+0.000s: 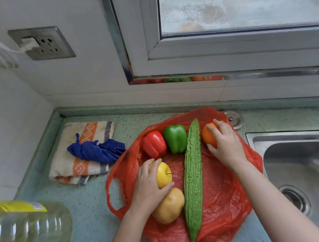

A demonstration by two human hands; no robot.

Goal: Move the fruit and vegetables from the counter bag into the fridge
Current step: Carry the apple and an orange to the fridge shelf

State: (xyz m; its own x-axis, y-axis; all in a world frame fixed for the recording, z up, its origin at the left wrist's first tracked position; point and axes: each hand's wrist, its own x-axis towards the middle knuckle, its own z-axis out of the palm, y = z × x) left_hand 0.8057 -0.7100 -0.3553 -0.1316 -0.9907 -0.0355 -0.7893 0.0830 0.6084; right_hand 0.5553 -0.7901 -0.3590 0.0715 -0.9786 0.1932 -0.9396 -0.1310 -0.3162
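A red plastic bag lies spread flat on the counter with produce on it. My left hand grips a yellow apple at the bag's left side. Just below it sits a tan potato. My right hand curls round an orange at the bag's far right. A long bitter gourd runs down the middle. A red pepper and a green pepper stand side by side at the back.
A steel sink is on the right. A striped towel with a blue cloth on it lies at the left. A clear oil bottle stands at the near left. A wall socket and a window are behind.
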